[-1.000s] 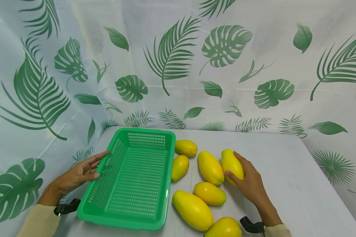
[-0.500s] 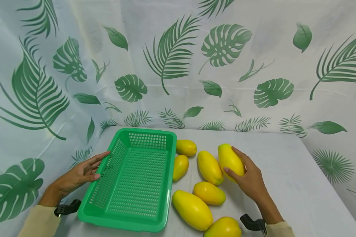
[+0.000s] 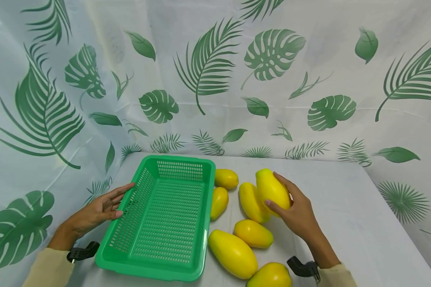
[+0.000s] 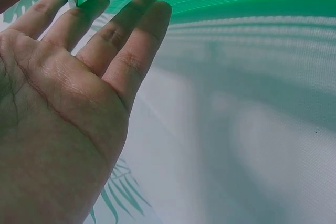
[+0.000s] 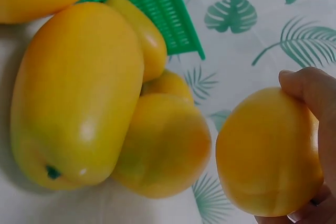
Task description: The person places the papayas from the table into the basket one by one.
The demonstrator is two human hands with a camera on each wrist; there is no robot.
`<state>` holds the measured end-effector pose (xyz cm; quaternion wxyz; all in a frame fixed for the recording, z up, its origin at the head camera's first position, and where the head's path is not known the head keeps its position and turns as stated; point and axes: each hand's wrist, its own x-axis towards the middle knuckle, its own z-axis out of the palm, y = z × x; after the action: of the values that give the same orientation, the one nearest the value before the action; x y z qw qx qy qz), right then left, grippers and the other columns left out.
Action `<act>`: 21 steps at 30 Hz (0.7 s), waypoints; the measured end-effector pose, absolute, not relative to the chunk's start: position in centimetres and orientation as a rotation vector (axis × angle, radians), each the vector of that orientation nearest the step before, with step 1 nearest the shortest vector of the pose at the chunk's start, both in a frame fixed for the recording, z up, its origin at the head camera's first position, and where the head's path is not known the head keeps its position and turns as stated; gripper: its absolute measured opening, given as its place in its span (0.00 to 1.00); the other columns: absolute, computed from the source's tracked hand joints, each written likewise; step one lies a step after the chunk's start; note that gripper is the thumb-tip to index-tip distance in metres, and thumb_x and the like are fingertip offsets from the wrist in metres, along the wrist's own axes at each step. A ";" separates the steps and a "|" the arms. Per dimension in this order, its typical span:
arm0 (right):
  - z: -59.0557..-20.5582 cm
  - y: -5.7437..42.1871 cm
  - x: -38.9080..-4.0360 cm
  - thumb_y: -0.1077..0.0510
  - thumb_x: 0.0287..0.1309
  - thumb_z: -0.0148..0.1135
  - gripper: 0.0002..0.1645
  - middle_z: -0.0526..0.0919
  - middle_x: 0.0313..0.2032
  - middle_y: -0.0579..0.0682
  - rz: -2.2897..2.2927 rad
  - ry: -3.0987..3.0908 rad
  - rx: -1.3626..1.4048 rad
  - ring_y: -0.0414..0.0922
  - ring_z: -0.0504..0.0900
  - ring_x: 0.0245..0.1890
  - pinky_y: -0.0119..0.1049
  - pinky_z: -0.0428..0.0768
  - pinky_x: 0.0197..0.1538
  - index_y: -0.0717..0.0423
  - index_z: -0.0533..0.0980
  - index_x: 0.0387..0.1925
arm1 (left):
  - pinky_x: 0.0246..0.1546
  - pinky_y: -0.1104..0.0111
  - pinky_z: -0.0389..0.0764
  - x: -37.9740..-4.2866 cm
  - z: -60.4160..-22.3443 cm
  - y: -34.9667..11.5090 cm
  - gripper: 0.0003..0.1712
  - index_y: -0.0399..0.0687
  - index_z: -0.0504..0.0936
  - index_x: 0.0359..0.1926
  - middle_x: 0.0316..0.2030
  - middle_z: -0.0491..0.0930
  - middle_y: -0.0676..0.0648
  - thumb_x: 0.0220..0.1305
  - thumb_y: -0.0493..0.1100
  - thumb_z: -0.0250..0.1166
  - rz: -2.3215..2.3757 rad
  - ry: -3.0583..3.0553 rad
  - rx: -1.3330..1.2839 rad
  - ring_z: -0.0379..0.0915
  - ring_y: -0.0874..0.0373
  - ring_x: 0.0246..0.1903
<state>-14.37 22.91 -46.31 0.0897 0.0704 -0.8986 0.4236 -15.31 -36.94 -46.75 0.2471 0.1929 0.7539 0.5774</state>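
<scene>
In the head view, my right hand [image 3: 298,209] holds a yellow papaya [image 3: 271,190] with a greenish tip, thumb on one side and fingers on the other. The papaya is above the table and partly covers another papaya [image 3: 250,203] behind it. The right wrist view shows the held papaya [image 5: 268,153] close up, with some fingers hidden behind it. My left hand [image 3: 93,213] touches the left side of a green plastic basket [image 3: 205,223]. Its fingers [image 4: 137,51] are nearly straight against the basket's wall in the left wrist view. No fruit is visible inside the basket.
Several more yellow fruits lie right of the basket, including a large one [image 3: 233,254], a smaller one [image 3: 253,233] and one at the front edge [image 3: 270,275]. Two small ones [image 3: 226,178] sit by the basket's right rim. Leaf-patterned cloth [image 3: 215,79] hangs behind the white table [image 3: 348,207].
My right hand has lifted the papaya from the table and carried it left, over the neighbouring papaya. The basket and my left hand have shifted slightly right.
</scene>
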 end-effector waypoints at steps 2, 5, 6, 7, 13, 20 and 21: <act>-46.0 22.6 -14.5 0.46 0.66 0.76 0.50 0.69 0.78 0.53 1.262 -2.672 0.222 0.57 0.78 0.65 0.65 0.84 0.60 0.33 0.61 0.82 | 0.66 0.78 0.68 -15.3 -46.8 -36.9 0.46 0.60 0.42 0.88 0.87 0.33 0.44 0.81 0.32 0.54 1.597 2.032 0.527 0.34 0.47 0.85; -45.6 22.1 -14.5 0.46 0.66 0.75 0.49 0.68 0.79 0.53 1.275 -2.673 0.244 0.57 0.78 0.65 0.65 0.84 0.60 0.33 0.61 0.82 | 0.65 0.82 0.68 -15.4 -47.0 -36.8 0.46 0.58 0.42 0.88 0.87 0.33 0.43 0.81 0.31 0.53 1.626 2.001 0.547 0.46 0.72 0.81; -45.5 22.0 -14.6 0.47 0.66 0.75 0.49 0.68 0.79 0.52 1.283 -2.672 0.253 0.57 0.77 0.65 0.66 0.84 0.60 0.33 0.61 0.82 | 0.65 0.82 0.68 -15.4 -47.0 -36.8 0.46 0.58 0.42 0.88 0.87 0.33 0.43 0.80 0.31 0.54 1.630 1.997 0.552 0.49 0.79 0.77; -45.4 21.8 -14.6 0.47 0.66 0.75 0.49 0.68 0.79 0.52 1.293 -2.670 0.264 0.57 0.77 0.65 0.66 0.84 0.60 0.32 0.61 0.82 | 0.65 0.82 0.68 -15.4 -47.1 -36.8 0.46 0.57 0.42 0.88 0.87 0.33 0.43 0.80 0.31 0.53 1.635 1.991 0.555 0.52 0.83 0.75; -44.8 20.9 -14.8 0.48 0.66 0.76 0.49 0.68 0.79 0.48 1.346 -2.643 0.339 0.54 0.78 0.64 0.63 0.85 0.59 0.26 0.61 0.81 | 0.65 0.82 0.68 -15.4 -47.1 -36.7 0.46 0.58 0.42 0.88 0.87 0.32 0.44 0.81 0.32 0.53 1.629 1.993 0.548 0.48 0.82 0.76; -44.0 19.7 -15.0 0.49 0.64 0.77 0.50 0.71 0.76 0.48 1.360 -2.621 0.415 0.50 0.81 0.59 0.53 0.87 0.56 0.26 0.61 0.81 | 0.71 0.70 0.69 -15.3 -47.0 -36.7 0.46 0.60 0.42 0.88 0.88 0.33 0.45 0.81 0.33 0.54 1.584 2.043 0.535 0.25 0.34 0.83; -43.9 19.5 -15.1 0.49 0.64 0.77 0.50 0.72 0.76 0.47 1.359 -2.622 0.426 0.49 0.81 0.58 0.51 0.87 0.55 0.25 0.62 0.81 | 0.73 0.63 0.68 -15.3 -47.0 -36.7 0.46 0.60 0.42 0.88 0.88 0.34 0.45 0.81 0.33 0.54 1.571 2.055 0.543 0.24 0.30 0.83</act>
<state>-15.07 19.51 -43.93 0.0791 0.1422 -0.8760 0.4540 -15.35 -36.71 -47.03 0.2466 0.1991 0.7535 0.5760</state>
